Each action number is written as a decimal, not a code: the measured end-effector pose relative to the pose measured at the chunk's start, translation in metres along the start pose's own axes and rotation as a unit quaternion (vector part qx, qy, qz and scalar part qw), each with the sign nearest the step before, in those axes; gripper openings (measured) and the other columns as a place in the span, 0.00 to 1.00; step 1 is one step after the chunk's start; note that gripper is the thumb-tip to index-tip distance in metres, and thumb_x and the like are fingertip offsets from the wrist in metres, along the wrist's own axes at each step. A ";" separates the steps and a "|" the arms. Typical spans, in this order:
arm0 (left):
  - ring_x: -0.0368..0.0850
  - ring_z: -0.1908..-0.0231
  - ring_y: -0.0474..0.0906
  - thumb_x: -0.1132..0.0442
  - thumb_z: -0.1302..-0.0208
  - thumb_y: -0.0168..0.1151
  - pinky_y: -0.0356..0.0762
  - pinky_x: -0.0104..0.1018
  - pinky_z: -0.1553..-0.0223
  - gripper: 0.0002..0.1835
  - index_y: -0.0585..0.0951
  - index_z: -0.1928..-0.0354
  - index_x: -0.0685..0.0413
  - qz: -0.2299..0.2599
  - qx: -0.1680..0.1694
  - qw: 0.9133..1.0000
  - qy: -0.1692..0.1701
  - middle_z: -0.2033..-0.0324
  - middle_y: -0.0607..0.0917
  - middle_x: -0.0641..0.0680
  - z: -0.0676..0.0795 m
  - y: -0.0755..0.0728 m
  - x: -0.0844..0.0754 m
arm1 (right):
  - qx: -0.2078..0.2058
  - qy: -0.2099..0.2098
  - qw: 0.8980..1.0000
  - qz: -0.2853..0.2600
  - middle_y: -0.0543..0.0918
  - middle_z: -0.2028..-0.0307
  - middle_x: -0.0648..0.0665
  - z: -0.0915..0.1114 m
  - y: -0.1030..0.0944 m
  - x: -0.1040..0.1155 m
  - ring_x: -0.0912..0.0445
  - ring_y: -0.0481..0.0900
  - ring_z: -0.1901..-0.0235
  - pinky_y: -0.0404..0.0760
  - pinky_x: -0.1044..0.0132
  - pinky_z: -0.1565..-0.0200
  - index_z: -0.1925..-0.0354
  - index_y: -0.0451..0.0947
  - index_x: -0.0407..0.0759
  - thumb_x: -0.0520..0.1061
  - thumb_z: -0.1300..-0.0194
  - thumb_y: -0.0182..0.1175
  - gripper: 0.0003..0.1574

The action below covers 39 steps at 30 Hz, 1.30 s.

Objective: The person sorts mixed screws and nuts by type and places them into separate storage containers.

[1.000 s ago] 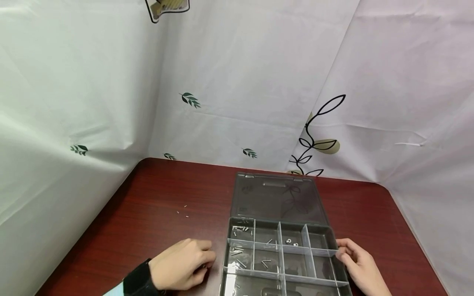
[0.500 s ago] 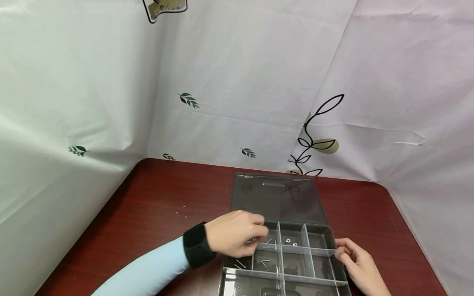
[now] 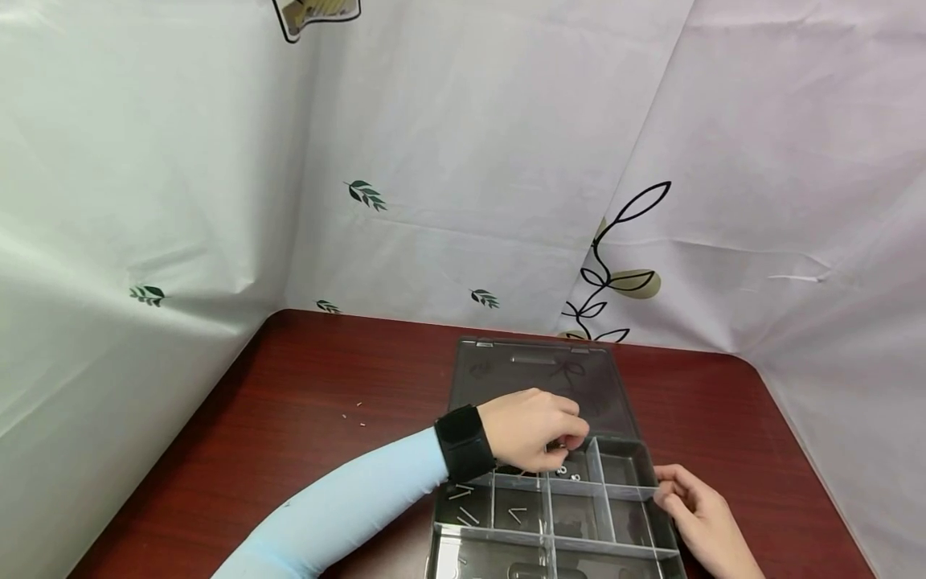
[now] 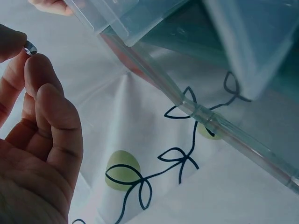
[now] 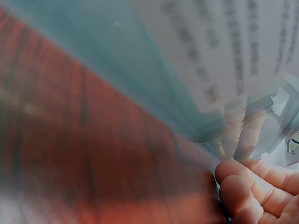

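My left hand (image 3: 534, 426) is over the back row of a smoky clear compartment box (image 3: 611, 550). Its thumb and forefinger pinch a small shiny metal nut (image 4: 31, 47), seen best in the left wrist view. Just below the fingertips, loose nuts (image 3: 575, 478) lie in the third back compartment. My right hand (image 3: 702, 515) holds the box's right side wall, its curled fingers against the plastic in the right wrist view. Small screws (image 3: 469, 515) lie in the left compartments, and a pair of screws (image 3: 517, 513) in the one beside them. My left forearm covers the back left compartment.
The box's lid (image 3: 535, 366) lies folded back flat toward the far edge of the dark red table (image 3: 325, 362). Several tiny metal pieces (image 3: 359, 404) lie on the table left of the box. A white patterned cloth (image 3: 448, 177) hangs around the table.
My left hand has moved from the table left of the box, rightward over the back left compartment, to above the nuts. My right hand has stayed at the box's right side.
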State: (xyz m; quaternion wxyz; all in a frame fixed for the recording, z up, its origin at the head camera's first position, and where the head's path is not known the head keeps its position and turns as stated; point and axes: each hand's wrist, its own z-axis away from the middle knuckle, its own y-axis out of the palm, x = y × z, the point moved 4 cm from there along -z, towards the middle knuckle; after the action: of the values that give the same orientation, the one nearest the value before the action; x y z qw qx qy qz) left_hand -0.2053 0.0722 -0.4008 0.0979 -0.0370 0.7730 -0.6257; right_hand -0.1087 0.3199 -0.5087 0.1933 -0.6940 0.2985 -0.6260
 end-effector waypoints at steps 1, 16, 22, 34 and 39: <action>0.28 0.70 0.65 0.50 0.38 0.60 0.64 0.20 0.64 0.09 0.79 0.59 0.41 -0.006 0.005 1.000 -0.002 0.65 0.72 0.40 -0.001 0.001 0.000 | 0.001 0.001 1.000 -0.002 0.78 0.73 0.55 0.000 0.000 0.001 0.64 0.75 0.72 0.71 0.70 0.66 0.51 0.79 0.36 0.33 0.36 0.54 0.15; 0.33 0.49 0.72 0.43 0.40 0.62 0.66 0.24 0.45 0.29 0.76 0.38 0.45 -0.029 -0.046 0.998 -0.043 0.45 0.74 0.43 0.067 -0.019 0.004 | 0.005 0.007 1.000 0.005 0.78 0.72 0.55 -0.001 -0.001 -0.001 0.64 0.74 0.72 0.70 0.70 0.67 0.49 0.78 0.35 0.34 0.35 0.55 0.16; 0.33 0.50 0.72 0.44 0.38 0.60 0.71 0.26 0.48 0.25 0.78 0.41 0.46 -0.025 -0.086 0.994 -0.064 0.47 0.74 0.41 0.119 -0.024 0.005 | 0.010 0.016 1.000 0.003 0.78 0.72 0.55 -0.001 -0.001 0.001 0.64 0.73 0.73 0.70 0.69 0.67 0.49 0.78 0.35 0.33 0.35 0.54 0.17; 0.29 0.65 0.66 0.51 0.47 0.69 0.68 0.24 0.62 0.15 0.78 0.58 0.42 -0.015 -0.100 0.986 -0.135 0.64 0.71 0.40 0.212 -0.013 -0.012 | 0.013 0.022 1.000 -0.001 0.78 0.72 0.54 -0.001 0.000 0.000 0.63 0.73 0.73 0.70 0.69 0.67 0.48 0.78 0.35 0.34 0.35 0.54 0.17; 0.25 0.70 0.61 0.52 0.50 0.71 0.63 0.19 0.66 0.13 0.77 0.65 0.39 0.004 -0.090 0.985 -0.149 0.69 0.67 0.36 0.235 -0.003 -0.032 | 0.007 0.011 1.000 -0.009 0.78 0.72 0.53 -0.001 0.000 0.001 0.63 0.73 0.73 0.69 0.70 0.68 0.49 0.78 0.34 0.33 0.35 0.54 0.16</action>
State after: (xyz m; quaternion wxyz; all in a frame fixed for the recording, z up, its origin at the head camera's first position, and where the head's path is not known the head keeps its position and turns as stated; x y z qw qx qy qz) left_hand -0.1282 -0.1483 -0.4407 0.2109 -0.1359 0.8032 -0.5403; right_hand -0.1094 0.3193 -0.5086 0.1892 -0.6883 0.2904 -0.6373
